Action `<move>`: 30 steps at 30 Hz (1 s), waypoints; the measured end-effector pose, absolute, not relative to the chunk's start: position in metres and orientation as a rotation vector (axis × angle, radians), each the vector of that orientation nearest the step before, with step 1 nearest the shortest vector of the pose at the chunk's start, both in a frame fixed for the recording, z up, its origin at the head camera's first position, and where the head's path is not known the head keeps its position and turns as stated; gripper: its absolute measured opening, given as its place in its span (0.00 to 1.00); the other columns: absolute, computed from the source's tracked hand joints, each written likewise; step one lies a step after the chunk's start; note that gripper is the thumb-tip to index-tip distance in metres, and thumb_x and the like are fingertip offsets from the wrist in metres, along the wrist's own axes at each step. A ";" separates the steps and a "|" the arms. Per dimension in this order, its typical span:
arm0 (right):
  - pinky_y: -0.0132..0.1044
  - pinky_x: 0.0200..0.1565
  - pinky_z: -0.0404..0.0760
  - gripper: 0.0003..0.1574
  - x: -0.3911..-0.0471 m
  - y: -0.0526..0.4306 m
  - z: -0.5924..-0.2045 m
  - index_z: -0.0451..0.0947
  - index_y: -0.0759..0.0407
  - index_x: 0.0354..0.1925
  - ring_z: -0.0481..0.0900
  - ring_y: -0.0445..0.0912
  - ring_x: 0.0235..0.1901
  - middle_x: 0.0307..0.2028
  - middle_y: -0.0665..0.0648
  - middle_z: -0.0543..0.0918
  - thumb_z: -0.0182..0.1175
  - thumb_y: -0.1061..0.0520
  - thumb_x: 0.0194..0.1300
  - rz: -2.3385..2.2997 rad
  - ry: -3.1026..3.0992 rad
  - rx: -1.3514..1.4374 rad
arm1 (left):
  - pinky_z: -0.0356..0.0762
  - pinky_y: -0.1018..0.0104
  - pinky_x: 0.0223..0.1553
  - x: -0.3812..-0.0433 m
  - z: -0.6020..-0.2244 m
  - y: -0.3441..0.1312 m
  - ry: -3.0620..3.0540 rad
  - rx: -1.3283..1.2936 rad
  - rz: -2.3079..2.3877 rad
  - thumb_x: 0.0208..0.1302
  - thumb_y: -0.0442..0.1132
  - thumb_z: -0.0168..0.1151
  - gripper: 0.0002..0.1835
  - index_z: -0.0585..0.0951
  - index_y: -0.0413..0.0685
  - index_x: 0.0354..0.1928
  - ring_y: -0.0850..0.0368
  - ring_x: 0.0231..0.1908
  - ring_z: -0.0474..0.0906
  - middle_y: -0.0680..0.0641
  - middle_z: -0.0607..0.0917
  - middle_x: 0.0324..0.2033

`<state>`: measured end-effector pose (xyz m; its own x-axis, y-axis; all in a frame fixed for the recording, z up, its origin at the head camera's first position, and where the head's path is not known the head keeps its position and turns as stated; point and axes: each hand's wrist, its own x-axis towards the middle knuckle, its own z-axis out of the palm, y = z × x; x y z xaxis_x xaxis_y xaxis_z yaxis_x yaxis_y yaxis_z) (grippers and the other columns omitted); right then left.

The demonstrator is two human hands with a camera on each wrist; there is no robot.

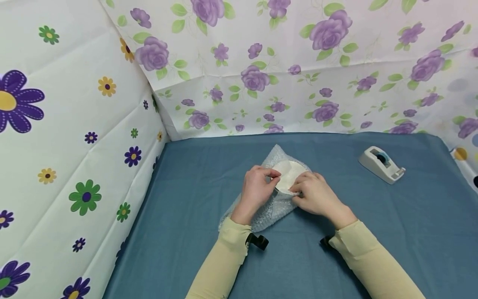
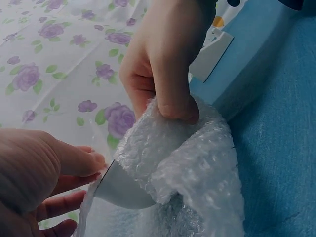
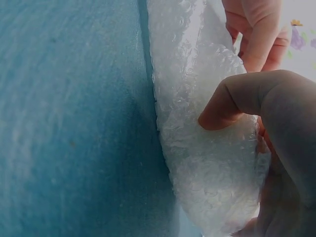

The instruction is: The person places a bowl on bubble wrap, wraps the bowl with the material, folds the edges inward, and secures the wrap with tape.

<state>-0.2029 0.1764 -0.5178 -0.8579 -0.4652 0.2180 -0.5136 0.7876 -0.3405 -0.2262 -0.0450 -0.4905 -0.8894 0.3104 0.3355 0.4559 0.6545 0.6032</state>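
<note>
A white bowl (image 1: 286, 173) with a thin dark rim sits partly wrapped in a sheet of clear bubble wrap (image 1: 274, 214), its round opening facing up. At the bowl's left rim, my left hand (image 1: 257, 189) pinches the wrap's edge between thumb and forefinger. My right hand (image 1: 316, 194) grips the wrap at the near right side, thumb outside and fingers over the rim. In the left wrist view, part of the bowl's smooth outer wall (image 2: 123, 190) shows between wrap folds. The right wrist view has the bubble wrap (image 3: 197, 153) covering the bowl's side.
A white tape dispenser (image 1: 381, 165) with a roll stands at the back right of the blue cloth-covered table (image 1: 179, 232). Flowered sheets (image 1: 224, 99) hang behind and at the left. Dark wrist straps with small cameras (image 1: 258, 241) sit on both forearms.
</note>
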 end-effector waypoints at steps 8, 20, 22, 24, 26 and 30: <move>0.71 0.68 0.64 0.13 -0.203 0.176 -0.521 0.94 0.54 0.44 0.80 0.54 0.54 0.41 0.50 0.87 0.69 0.60 0.62 0.624 -2.846 0.776 | 0.78 0.53 0.54 -0.227 -0.493 -0.043 -2.729 -0.653 -0.882 0.71 0.40 0.75 0.04 0.95 0.57 0.43 0.56 0.46 0.81 0.58 0.92 0.35; 0.70 0.69 0.63 0.12 -0.204 0.179 -0.522 0.94 0.54 0.44 0.80 0.54 0.55 0.44 0.51 0.88 0.69 0.60 0.62 0.652 -2.828 0.773 | 0.80 0.55 0.50 -0.223 -0.489 -0.038 -2.711 -0.690 -0.670 0.71 0.41 0.75 0.05 0.96 0.59 0.43 0.56 0.45 0.81 0.59 0.92 0.32; 0.70 0.69 0.64 0.12 -0.204 0.179 -0.522 0.94 0.54 0.43 0.80 0.54 0.55 0.43 0.50 0.88 0.69 0.61 0.62 0.657 -2.826 0.775 | 0.80 0.55 0.50 -0.222 -0.489 -0.037 -2.711 -0.695 -0.633 0.71 0.41 0.74 0.05 0.96 0.60 0.43 0.56 0.45 0.81 0.59 0.92 0.32; 0.70 0.69 0.64 0.12 -0.203 0.179 -0.522 0.94 0.54 0.43 0.80 0.54 0.55 0.43 0.51 0.88 0.70 0.61 0.62 0.659 -2.825 0.778 | 0.80 0.56 0.49 -0.222 -0.490 -0.036 -2.707 -0.695 -0.625 0.71 0.41 0.74 0.05 0.96 0.61 0.42 0.56 0.45 0.81 0.60 0.92 0.31; 0.69 0.69 0.64 0.12 -0.203 0.179 -0.521 0.94 0.54 0.43 0.80 0.54 0.55 0.43 0.51 0.88 0.70 0.61 0.61 0.661 -2.826 0.783 | 0.79 0.58 0.46 -0.221 -0.490 -0.035 -2.703 -0.688 -0.620 0.71 0.41 0.74 0.05 0.96 0.61 0.42 0.56 0.45 0.81 0.60 0.92 0.32; 0.69 0.69 0.64 0.12 -0.203 0.178 -0.520 0.94 0.55 0.43 0.80 0.55 0.54 0.42 0.51 0.87 0.70 0.61 0.61 0.660 -2.820 0.797 | 0.76 0.60 0.43 -0.219 -0.491 -0.033 -2.694 -0.669 -0.612 0.71 0.41 0.75 0.05 0.96 0.62 0.42 0.56 0.45 0.80 0.60 0.93 0.33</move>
<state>-0.2030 0.1779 -0.5204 -0.8505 -0.4655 0.2448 -0.5258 0.7640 -0.3739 -0.2185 -0.0329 -0.4907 -0.8472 0.3731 0.3781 0.4998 0.8010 0.3296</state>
